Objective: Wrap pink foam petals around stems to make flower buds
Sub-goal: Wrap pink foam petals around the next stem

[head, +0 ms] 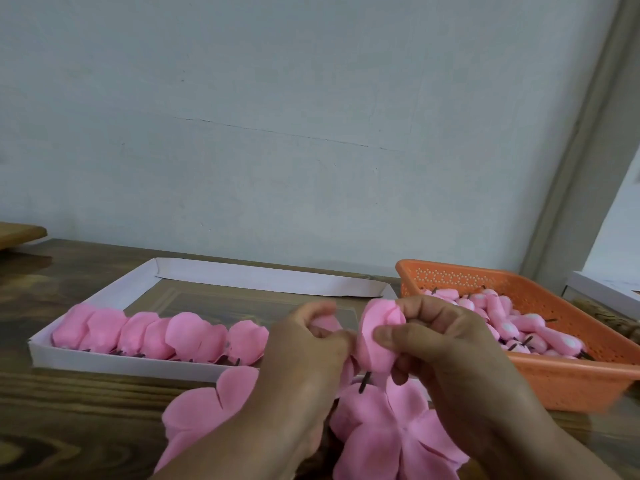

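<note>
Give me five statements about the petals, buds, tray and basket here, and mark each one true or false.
1. The orange basket holds pink pieces with dark stems. True.
2. The white tray stands right of the basket. False: it stands left of it.
3. The right hand grips a pink bud with a dark stem below it. True.
4. The left hand rests flat and idle on the wooden table. False: it is raised and pinches pink foam beside the bud.
5. Flat pink petal sheets lie on the table under the hands. True.
</note>
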Available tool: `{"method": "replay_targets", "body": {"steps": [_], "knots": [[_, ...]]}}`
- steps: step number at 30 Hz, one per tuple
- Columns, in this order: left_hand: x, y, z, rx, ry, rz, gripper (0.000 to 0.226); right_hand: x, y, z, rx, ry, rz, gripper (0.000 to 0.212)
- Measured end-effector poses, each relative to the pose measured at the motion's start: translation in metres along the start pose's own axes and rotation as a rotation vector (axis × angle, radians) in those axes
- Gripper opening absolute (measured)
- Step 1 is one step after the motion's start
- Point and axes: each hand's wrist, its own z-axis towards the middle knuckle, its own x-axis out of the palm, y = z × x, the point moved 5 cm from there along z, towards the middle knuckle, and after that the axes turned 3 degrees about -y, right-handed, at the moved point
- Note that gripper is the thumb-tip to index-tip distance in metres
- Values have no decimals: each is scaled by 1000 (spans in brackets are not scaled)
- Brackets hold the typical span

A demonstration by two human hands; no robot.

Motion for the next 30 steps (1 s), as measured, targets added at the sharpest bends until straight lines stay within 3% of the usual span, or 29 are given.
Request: {"method": "replay_targets", "body": {"steps": [4,7,10,15,18,25,30], "knots": [[1,5,3,10,51,79,66,-14,4,6,-30,-81,-19,7],[3,4,1,44,86,166,78,-24,5,10,-67,-178,25,14],[5,3,0,53,93,220,81,-29,4,10,-87,-229,4,20],[9,4,-4,49,161,215,89,-32,-1,13,-93,-236,-2,9],[13,3,-7,37,214,192,92,-36,-4,15,-91,-251,-13,12],[12,6,-8,25,265,196,77,-36,-4,16,-88,-243,-16,10],[16,4,-10,24,284,112,86,-33,-3,14,-101,-227,-8,10]]}}
